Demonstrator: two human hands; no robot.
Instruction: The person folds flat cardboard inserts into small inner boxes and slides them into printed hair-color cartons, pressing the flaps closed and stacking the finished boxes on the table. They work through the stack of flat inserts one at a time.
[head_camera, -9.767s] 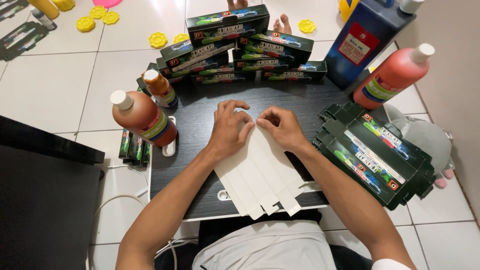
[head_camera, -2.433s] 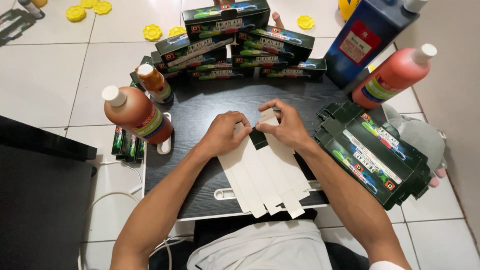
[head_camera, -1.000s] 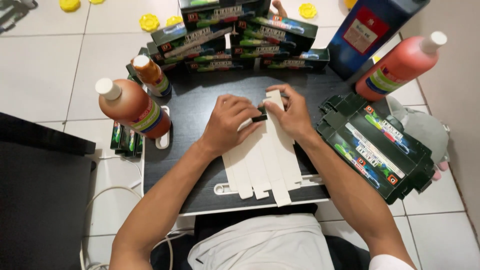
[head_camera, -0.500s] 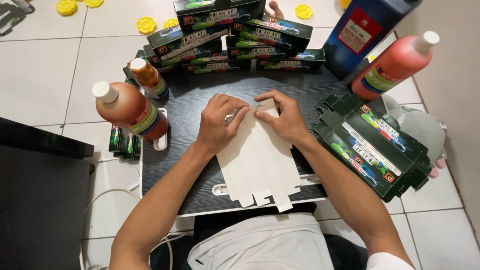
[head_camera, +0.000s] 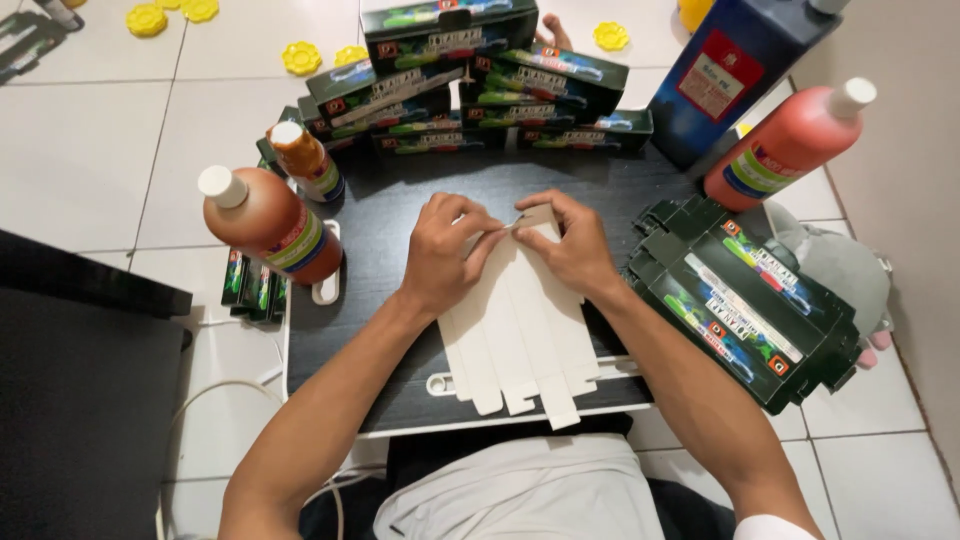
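- The left hand (head_camera: 445, 252) and the right hand (head_camera: 568, 243) press down side by side on a flat white cardboard blank (head_camera: 520, 335), fingers curled, fingertips pinching its far edge where a small flap lifts between them.
- The blank is matte and pale, scored into long parallel panels that end in short tabs at the near edge; it lies in the middle of a dark, smooth board (head_camera: 380, 250) with a white rim, which rests over the person's lap.
- Just left of the left hand stands a tilted plastic bottle of brown paint (head_camera: 275, 225) with a white cap; a smaller orange bottle (head_camera: 305, 160) stands behind it.
- Beyond the hands, a heap of glossy dark-green boxes (head_camera: 470, 75) lies along the board's far edge.
- To the right lies a stack of flattened dark-green cartons (head_camera: 750, 300), near the right forearm.
- Further right, a red-orange bottle (head_camera: 790, 150) leans beside a tall blue bottle (head_camera: 735, 70).
- Yellow flower-shaped plastic pieces (head_camera: 300, 58) dot the white tiled floor (head_camera: 90, 150).
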